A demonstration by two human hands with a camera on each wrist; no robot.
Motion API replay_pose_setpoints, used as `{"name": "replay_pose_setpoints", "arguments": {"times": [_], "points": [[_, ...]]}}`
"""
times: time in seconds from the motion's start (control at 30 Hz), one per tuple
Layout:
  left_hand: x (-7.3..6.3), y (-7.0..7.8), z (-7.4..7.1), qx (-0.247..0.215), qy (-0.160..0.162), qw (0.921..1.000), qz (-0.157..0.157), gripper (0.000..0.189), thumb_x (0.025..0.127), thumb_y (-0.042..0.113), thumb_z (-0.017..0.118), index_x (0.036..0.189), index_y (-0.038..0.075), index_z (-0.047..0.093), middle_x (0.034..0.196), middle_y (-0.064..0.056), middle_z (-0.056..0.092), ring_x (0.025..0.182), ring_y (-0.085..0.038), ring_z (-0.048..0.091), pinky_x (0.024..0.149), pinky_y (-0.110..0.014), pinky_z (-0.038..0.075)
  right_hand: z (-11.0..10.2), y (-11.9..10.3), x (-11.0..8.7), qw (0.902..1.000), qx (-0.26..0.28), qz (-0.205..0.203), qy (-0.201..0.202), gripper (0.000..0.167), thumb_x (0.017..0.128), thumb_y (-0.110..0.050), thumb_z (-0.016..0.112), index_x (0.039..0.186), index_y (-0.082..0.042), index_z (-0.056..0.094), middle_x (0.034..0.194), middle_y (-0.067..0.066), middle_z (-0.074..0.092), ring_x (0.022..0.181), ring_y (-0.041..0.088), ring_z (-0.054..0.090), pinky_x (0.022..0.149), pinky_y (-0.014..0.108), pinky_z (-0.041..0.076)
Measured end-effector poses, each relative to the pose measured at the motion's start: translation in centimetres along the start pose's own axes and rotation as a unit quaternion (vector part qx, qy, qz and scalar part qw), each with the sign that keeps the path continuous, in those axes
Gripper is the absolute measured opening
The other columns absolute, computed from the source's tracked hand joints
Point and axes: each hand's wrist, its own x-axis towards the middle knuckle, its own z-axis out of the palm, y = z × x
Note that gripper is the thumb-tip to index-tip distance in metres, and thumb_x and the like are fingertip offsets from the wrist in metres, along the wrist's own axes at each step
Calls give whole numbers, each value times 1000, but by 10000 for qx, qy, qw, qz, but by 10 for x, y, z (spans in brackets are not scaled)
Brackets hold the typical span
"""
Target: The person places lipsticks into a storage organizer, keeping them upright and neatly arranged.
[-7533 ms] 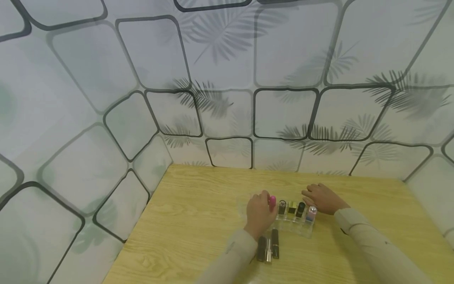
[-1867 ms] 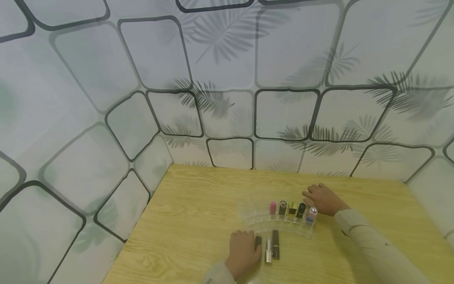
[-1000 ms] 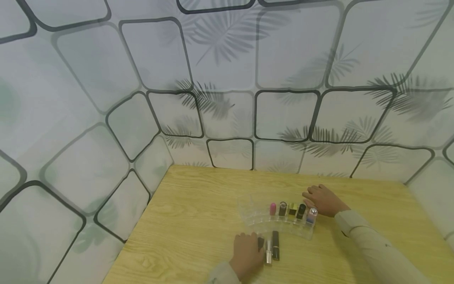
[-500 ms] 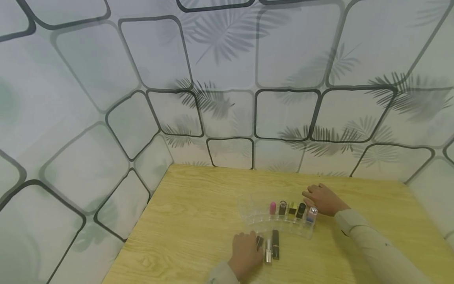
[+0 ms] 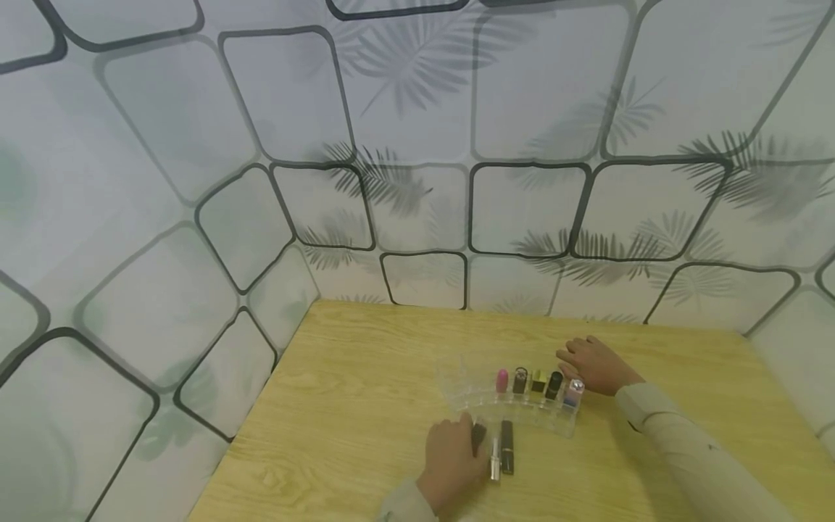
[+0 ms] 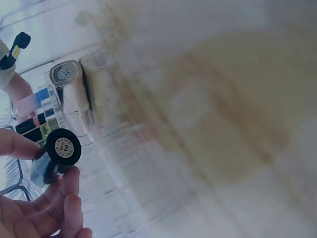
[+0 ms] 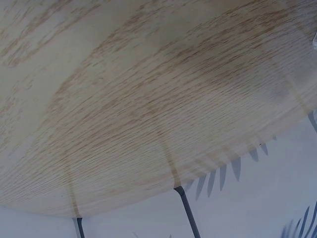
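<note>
My left hand [image 5: 450, 455] pinches a black lipstick tube [image 5: 478, 433] between thumb and fingers, in front of the clear lipstick organizer [image 5: 538, 419]. In the left wrist view, the tube's round base with a "04" label [image 6: 64, 147] faces the camera. Just right of this hand, a silver lipstick tube [image 5: 495, 460] and a longer black tube [image 5: 507, 447] lie side by side on the table. My right hand [image 5: 596, 365] rests at the organizer's back right end, fingers relaxed and holding nothing. The right wrist view shows only tabletop and wall.
Standing in the organizer's back row are a pink lipstick [image 5: 501, 381], a dark one [image 5: 520, 381], a gold-topped one [image 5: 538, 382], a black one [image 5: 554, 386] and a pink-and-blue one [image 5: 574, 393]. Patterned walls [image 5: 417, 217] border the wooden table [image 5: 339, 406].
Earlier the left hand was at the pink lipstick in the organizer; it came back to the tubes in front. The black tube has since been picked up and tilted. The right hand stays put.
</note>
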Motion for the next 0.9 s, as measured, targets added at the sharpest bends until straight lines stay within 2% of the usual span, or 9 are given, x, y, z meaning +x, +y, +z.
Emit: {"name": "replay_pose_setpoints", "arguments": {"times": [0.13, 0.23, 0.3, 0.47, 0.7, 0.9], "points": [[2, 1, -3, -53, 292, 9994, 179, 23, 77, 36, 63, 76, 17, 51, 52, 10, 40, 47, -5, 29, 50, -17, 23, -1, -1, 0, 10000, -6, -6, 17, 39, 101, -36, 35, 97, -10, 65, 83, 6, 61, 74, 21, 57, 69, 42, 48], [4, 1, -7, -200, 451, 9984, 262, 21, 76, 34, 64, 78, 16, 53, 54, 10, 43, 48, -3, 30, 51, -17, 24, -2, -2, 1, 9999, -15, 39, -92, 24, 95, -30, 51, 97, -10, 65, 83, 6, 61, 74, 21, 57, 70, 42, 48], [6, 2, -11, -250, 559, 9976, 310, 20, 75, 33, 65, 81, 15, 55, 55, 10, 46, 49, -3, 31, 51, -16, 26, -3, -2, 1, 9998, -33, 67, -157, 20, 91, -27, 56, 98, -11, 65, 84, 6, 61, 75, 21, 57, 70, 42, 48], [11, 3, -17, -270, 972, 9937, 480, 21, 73, 31, 68, 83, 15, 57, 56, 10, 48, 49, -1, 33, 52, -15, 28, -4, -2, 2, 10000, -29, 22, -72, 20, 92, -27, 55, 97, -10, 65, 83, 6, 61, 75, 21, 57, 69, 41, 48], [19, 6, -25, -406, 1658, 9822, 785, 21, 70, 27, 70, 82, 15, 58, 57, 10, 53, 50, 1, 35, 53, -12, 28, -4, -2, 1, 10000, -37, -36, -13, 21, 93, -28, 54, 97, -10, 65, 83, 6, 61, 74, 21, 57, 68, 41, 48], [26, 9, -28, -461, 2065, 9726, 960, 22, 71, 26, 71, 85, 14, 58, 62, 6, 60, 52, 0, 39, 54, -11, 28, -2, -2, 1, 10000, -16, -10, 32, 25, 95, -29, 51, 98, -10, 65, 83, 6, 62, 75, 21, 57, 69, 41, 48]]}}
